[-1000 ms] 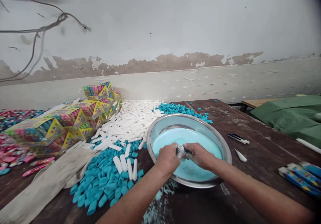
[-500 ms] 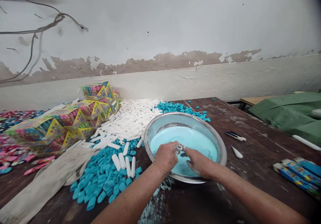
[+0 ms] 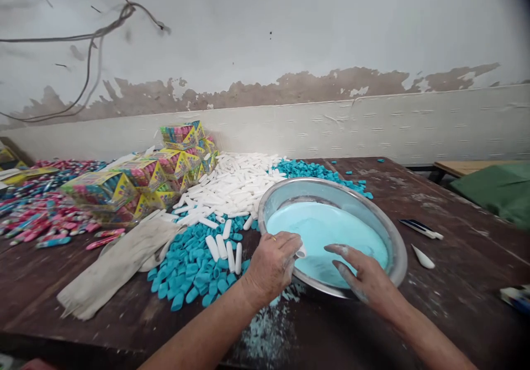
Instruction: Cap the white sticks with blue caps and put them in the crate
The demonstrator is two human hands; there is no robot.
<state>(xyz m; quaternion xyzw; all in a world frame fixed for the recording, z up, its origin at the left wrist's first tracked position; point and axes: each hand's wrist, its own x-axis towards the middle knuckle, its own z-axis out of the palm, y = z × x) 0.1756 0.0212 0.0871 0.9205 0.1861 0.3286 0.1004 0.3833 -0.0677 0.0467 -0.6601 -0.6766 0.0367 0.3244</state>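
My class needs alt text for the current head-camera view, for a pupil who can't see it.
A left hand holds a small white tube at a metal basin of pale blue material, while the right hand hangs open over it. Turquoise caps, white pieces and stacked packs lie to the left.

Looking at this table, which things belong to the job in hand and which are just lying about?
Seemingly in use:
White tube, in the left hand
Metal basin, open right hand above it
Probably the white pieces and teal pieces

Apparently lying about:
Beige cloth
Pointed white piece
Boxed packs
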